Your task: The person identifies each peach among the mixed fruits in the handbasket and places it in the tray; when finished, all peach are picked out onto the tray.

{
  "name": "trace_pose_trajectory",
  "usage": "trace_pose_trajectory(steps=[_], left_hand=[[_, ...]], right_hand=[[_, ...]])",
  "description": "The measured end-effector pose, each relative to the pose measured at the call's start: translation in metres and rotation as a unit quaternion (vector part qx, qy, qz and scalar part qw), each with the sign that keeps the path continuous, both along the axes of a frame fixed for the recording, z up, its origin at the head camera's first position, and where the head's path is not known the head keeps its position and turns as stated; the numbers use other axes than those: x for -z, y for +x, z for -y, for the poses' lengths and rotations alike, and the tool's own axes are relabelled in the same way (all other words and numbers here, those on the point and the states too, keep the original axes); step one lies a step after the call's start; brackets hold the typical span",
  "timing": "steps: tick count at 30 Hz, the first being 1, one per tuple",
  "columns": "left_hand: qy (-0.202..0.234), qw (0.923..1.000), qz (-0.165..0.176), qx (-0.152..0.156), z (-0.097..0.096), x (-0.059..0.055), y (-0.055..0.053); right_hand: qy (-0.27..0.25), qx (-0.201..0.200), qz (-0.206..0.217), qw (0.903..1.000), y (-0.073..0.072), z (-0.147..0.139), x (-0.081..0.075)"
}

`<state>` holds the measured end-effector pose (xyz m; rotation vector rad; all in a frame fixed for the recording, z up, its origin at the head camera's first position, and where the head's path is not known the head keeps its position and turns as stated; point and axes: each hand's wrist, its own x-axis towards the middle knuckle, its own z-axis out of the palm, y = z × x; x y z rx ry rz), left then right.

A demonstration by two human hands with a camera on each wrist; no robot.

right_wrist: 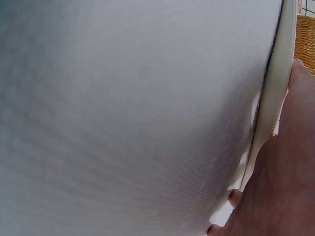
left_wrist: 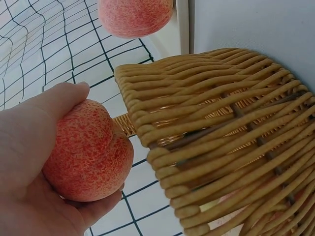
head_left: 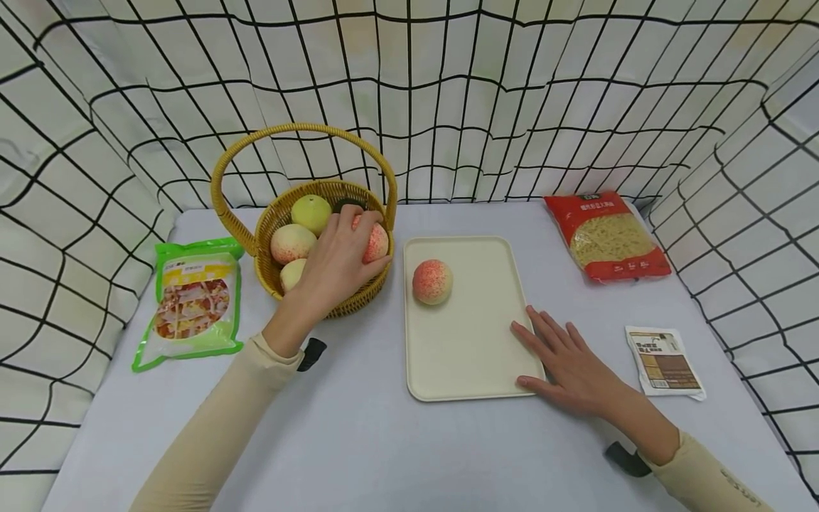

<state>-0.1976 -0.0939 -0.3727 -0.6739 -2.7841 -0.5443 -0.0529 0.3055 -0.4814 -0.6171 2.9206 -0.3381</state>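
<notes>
My left hand [head_left: 335, 256] grips a red-speckled peach [head_left: 376, 243] at the right side of the wicker basket [head_left: 350, 307]. In the left wrist view, the thumb and fingers curl round this peach [left_wrist: 88, 152] beside the basket's woven rim [left_wrist: 162, 123]. Inside the basket lie a yellow-green fruit [head_left: 311, 213], a pale peach [head_left: 292, 243], another pale fruit [head_left: 292, 274] partly behind the hand, and a dark item [head_left: 348, 203]. On the cream tray [head_left: 467, 348] sits one peach [head_left: 431, 281], at the upper left. With fingers spread, my right hand [head_left: 569, 366] rests on the tray's right edge.
A green bag of food [head_left: 195, 302] lies left of the basket. At the back right is a red pasta bag [head_left: 608, 238], with a small white-and-brown packet [head_left: 665, 361] nearer me. The basket's tall handle [head_left: 301, 128] arches upward. Black netting over white cloth surrounds the table.
</notes>
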Motion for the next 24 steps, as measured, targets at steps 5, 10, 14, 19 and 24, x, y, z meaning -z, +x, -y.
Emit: trace_pose_trajectory(steps=[5, 10, 14, 19, 24], left_hand=[[0.003, 1.0000, 0.002, 0.004, -0.0017, -0.0010, 0.0010], [0.004, 1.0000, 0.005, 0.006, -0.0020, -0.0017, 0.0008], [0.006, 0.9999, 0.008, 0.005, -0.0020, -0.0025, 0.0009], [0.008, 0.9999, 0.011, 0.006, -0.0042, -0.0040, 0.0017], [0.006, 0.9998, 0.015, 0.010, -0.0077, -0.0049, 0.0026]], right_hand=[[-0.002, 0.000, 0.002, 1.0000, 0.0003, 0.0000, 0.0003], [0.001, -0.002, -0.001, 1.0000, 0.0002, 0.0002, 0.0004], [0.004, -0.001, -0.004, 1.0000, 0.0004, -0.0001, 0.0004], [0.003, -0.002, -0.004, 1.0000, 0.0004, -0.0003, 0.0006], [0.000, -0.003, -0.005, 1.0000, 0.0008, -0.0003, 0.0007]])
